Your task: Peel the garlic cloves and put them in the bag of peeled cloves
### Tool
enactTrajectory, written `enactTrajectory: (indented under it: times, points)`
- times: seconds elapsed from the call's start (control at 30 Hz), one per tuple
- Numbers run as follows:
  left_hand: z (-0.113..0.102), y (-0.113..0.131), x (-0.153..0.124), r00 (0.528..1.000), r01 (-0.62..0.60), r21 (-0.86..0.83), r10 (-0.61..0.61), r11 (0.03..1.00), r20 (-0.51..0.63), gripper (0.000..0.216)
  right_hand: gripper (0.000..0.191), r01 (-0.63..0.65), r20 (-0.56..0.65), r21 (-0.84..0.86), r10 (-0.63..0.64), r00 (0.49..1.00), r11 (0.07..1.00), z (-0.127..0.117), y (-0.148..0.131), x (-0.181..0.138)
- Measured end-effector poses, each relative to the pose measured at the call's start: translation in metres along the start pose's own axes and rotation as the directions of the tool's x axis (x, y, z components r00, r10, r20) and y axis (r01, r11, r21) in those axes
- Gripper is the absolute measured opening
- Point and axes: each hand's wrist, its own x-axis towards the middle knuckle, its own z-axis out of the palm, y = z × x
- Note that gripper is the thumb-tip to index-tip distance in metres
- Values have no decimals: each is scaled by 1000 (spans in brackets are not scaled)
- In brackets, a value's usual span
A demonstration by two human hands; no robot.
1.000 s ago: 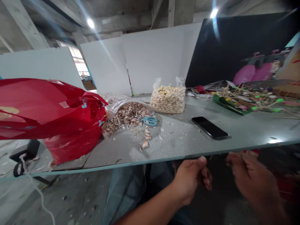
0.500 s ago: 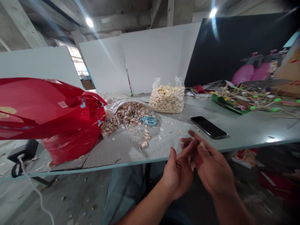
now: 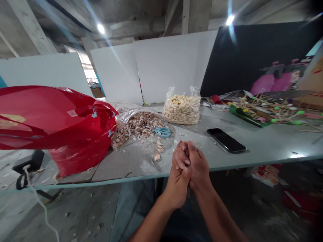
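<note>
My left hand [image 3: 177, 178] and my right hand [image 3: 198, 166] are clasped together over the table's front edge. Their fingers are wrapped round each other, and anything between the palms is hidden. Just left of them, a short row of unpeeled garlic cloves [image 3: 157, 157] lies on the tabletop. Behind the cloves, blue-handled scissors [image 3: 163, 132] rest against a heap of dry garlic skins [image 3: 141, 125]. Further back stands a clear plastic bag of peeled garlic cloves [image 3: 181, 110].
A big red bag [image 3: 80, 144] fills the table's left side, beside a black box with a white cable [image 3: 41, 201]. On the right lies a phone [image 3: 226, 139]. Thin sticks with coloured tips [image 3: 275, 109] clutter the far right. White panels [image 3: 174, 64] stand behind.
My hands have come together into a clasp and moved left, away from the phone. Before, the fingers were more spread and the palms partly apart. The view has tilted slightly.
</note>
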Motion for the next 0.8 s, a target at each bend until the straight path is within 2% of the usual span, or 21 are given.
enactTrajectory:
  times: [0.17,0.27,0.37,0.43,0.57,0.7,0.8]
  points:
    - [-17,9,5,1000,-1,-19,2,1000,14,50,43,-98,61,63,94,994,993,5,3,11]
    - [-26,16,8,999,-26,56,24,998,34,47,49,-131,99,58,125,987,990,9,2,15]
    - [-33,19,8,996,-89,160,89,983,11,44,52,-130,70,55,126,990,990,20,6,17]
    - [-35,17,8,992,-124,201,125,972,8,42,49,-99,25,59,98,995,993,29,12,16]
    - [-38,15,9,996,-64,207,76,976,-52,45,36,-25,-15,40,26,1000,999,39,25,13]
    - [-42,14,13,997,-59,194,66,979,-33,55,23,-2,4,50,2,1000,999,36,29,8]
    - [-42,10,15,996,-84,231,84,969,9,58,20,-42,35,79,39,999,996,30,27,8]
